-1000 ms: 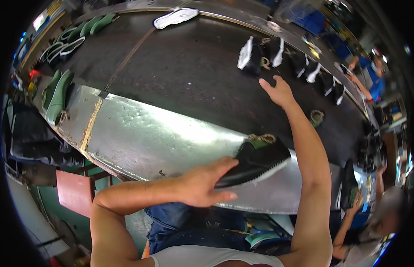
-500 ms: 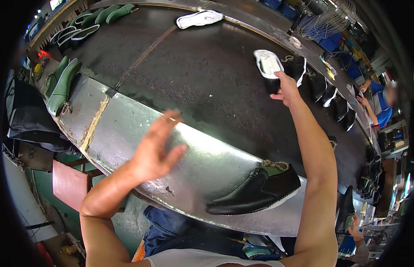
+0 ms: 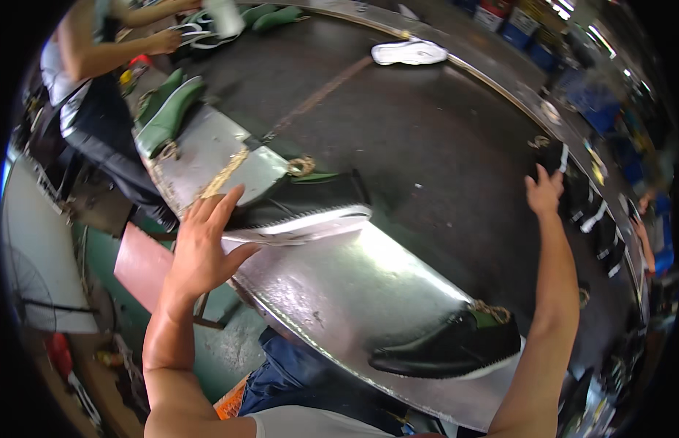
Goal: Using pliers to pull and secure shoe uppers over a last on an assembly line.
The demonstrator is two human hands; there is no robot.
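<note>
At the left, my left hand (image 3: 204, 244) is at the toe of a black shoe (image 3: 303, 197), its fingers over the toe and its thumb near the white sole. This shoe lies on its side over the metal sheet, with a green shoe last and a rope loop at its heel. My right hand (image 3: 545, 191) reaches to the far right with fingers apart and nothing in it, close to a dark shoe (image 3: 551, 155) with a rope loop. A second black shoe (image 3: 449, 347) on a green last rests on the metal sheet's near right part.
A shiny metal sheet (image 3: 332, 285) covers the near edge of the dark table (image 3: 427, 139). A white-soled shoe (image 3: 409, 52) lies at the back. Green lasts (image 3: 168, 117) stand at the left. Several shoes (image 3: 606, 226) line the right edge. At upper left, a person (image 3: 84, 55) handles shoes.
The white-soled shoe formerly in my right hand has gone from there, and a black shoe is now at my left hand. The view has turned, and a person has appeared at upper left.
</note>
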